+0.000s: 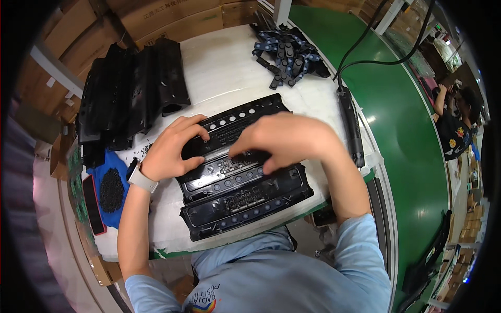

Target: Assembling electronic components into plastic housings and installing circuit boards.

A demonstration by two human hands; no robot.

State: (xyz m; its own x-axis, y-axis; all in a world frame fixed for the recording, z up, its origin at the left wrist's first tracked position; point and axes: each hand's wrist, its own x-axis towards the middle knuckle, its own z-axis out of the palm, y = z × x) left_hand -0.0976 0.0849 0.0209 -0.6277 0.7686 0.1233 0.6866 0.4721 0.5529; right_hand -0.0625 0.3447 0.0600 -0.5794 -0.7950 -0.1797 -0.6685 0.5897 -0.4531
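Three long black plastic panels (245,201) lie side by side in front of me, hollow faces up. The near two carry rows of round dark buttons; the far panel (267,107) has a row of pale round spots. My left hand (175,148) rests at the left end of the far and middle panels, its thumb and fingers spread apart. Above the middle panel (209,180), my right hand (284,138) is bent downward and slightly blurred. Its index finger and thumb are apart over the button row; its other fingers are hidden. No held part shows in either hand.
Stacked black housings (133,94) stand at the far left, a heap of dark button strips (289,55) at the far right. A corded black tool (350,125) lies along the right edge. A blue bag with black bits (111,190) and a phone (94,203) lie left. Another person (454,122) is beyond.
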